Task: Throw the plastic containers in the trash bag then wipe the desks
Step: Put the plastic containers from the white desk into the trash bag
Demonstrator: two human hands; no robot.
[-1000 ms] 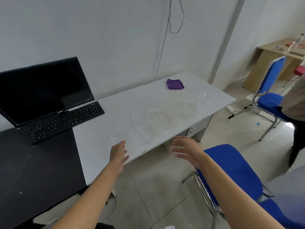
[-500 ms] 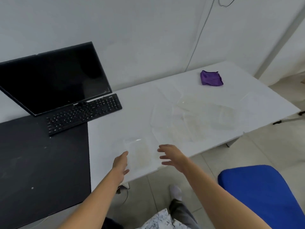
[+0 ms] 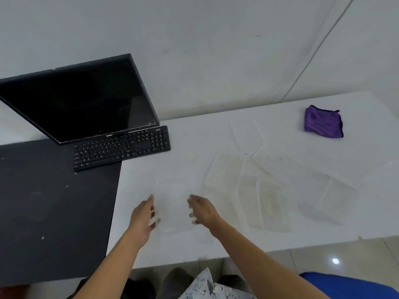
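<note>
1. Since a moment ago your view has closed in on the white desk (image 3: 280, 240), and both hands have moved forward over it.
2. Your black desk (image 3: 54, 212) adjoins it on the left, carrying a monitor (image 3: 82, 104) and keyboard (image 3: 122, 146).
3. Several clear plastic containers (image 3: 269, 203) lie scattered across the white desk's middle.
4. One small clear container (image 3: 172, 208) sits between your hands.
5. Your left hand (image 3: 143, 214) and right hand (image 3: 201, 210) flank it with fingers spread, holding nothing.
6. Your purple cloth (image 3: 322, 121) lies at the far right.

A black monitor (image 3: 77, 100) and keyboard (image 3: 122, 147) sit together; a blue chair (image 3: 349, 284) shows below.
</note>
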